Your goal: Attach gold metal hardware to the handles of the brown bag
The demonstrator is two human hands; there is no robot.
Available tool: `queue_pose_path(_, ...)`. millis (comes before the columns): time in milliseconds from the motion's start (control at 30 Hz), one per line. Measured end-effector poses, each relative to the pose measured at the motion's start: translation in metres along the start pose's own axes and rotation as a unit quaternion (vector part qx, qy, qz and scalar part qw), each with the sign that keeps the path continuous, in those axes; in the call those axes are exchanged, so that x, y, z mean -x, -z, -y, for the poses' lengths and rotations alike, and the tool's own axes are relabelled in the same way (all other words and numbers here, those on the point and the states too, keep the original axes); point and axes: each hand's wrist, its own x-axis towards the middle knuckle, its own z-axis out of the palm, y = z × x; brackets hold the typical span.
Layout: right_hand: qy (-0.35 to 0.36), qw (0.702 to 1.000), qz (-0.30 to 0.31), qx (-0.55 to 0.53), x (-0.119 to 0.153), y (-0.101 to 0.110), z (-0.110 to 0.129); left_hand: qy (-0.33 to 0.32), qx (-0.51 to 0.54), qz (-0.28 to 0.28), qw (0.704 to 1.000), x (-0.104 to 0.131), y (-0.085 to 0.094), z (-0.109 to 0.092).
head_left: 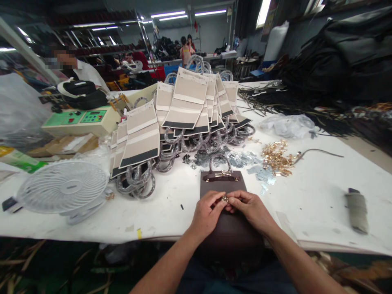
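Note:
A dark brown leather bag flap [223, 183] lies on the white table [309, 200] in front of me, with a gold clasp bar [221, 177] and a handle loop at its far end. My left hand [206, 214] and my right hand [249, 208] meet over its near part. Together their fingertips pinch a small gold metal fitting [225, 199]. Both hands rest on the leather.
A pile of beige and dark bag pieces with wrapped ring handles [180, 122] fills the middle of the table. Loose gold fittings [275, 157] and small plastic bags lie to the right. A white fan [63, 188] lies left, a grey tool [357, 210] right. Other people work behind.

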Motion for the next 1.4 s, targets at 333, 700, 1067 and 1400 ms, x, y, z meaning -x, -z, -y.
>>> queue_pose_path(333,0.034,0.995,-0.067,0.070,0.006,-0.017,-0.003,-0.011,-0.022,-0.012,1.000,0.000,-0.002,-0.002)
queue_pose_path(700,0.037,0.998,-0.057,0.018,0.007,-0.013,0.000,0.046,0.054,-0.029,0.997,-0.003,-0.001,0.001)
queue_pose_path(1067,0.085,0.994,-0.047,0.058,0.002,-0.014,0.001,0.044,0.045,-0.032,0.997,0.000,0.000,0.001)
queue_pose_path(1400,0.062,0.992,-0.062,0.090,0.008,-0.021,-0.003,0.091,-0.293,-0.126,0.943,-0.039,0.025,0.013)
